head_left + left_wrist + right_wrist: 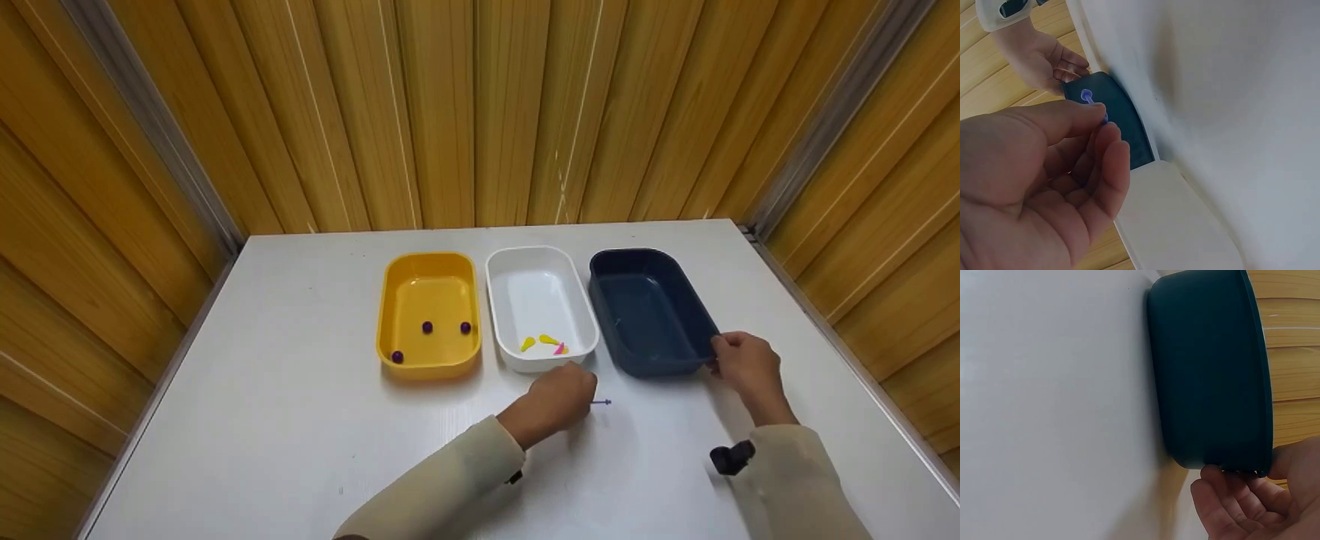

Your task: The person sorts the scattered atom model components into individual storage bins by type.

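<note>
My left hand (553,401) pinches a small thin purple stick with a knobbed end (1087,95) between thumb and forefinger, in front of the white tray (534,296). Part of the stick is hidden by the fingertips. At the right, my right hand (750,369) grips the rim of the dark blue tray (646,315) near its front right corner. In the right wrist view, the thumb of the right hand (1297,478) lies at the rim, with the fingers under it against the tray's outer wall.
A yellow tray (427,296) on the left holds several dark purple beads (427,327). Inside the white tray lie yellow teardrop-shaped pieces (548,340) and a pink piece (559,349). The trays stand side by side on a white table (285,390), with wood-patterned panels (450,112) behind.
</note>
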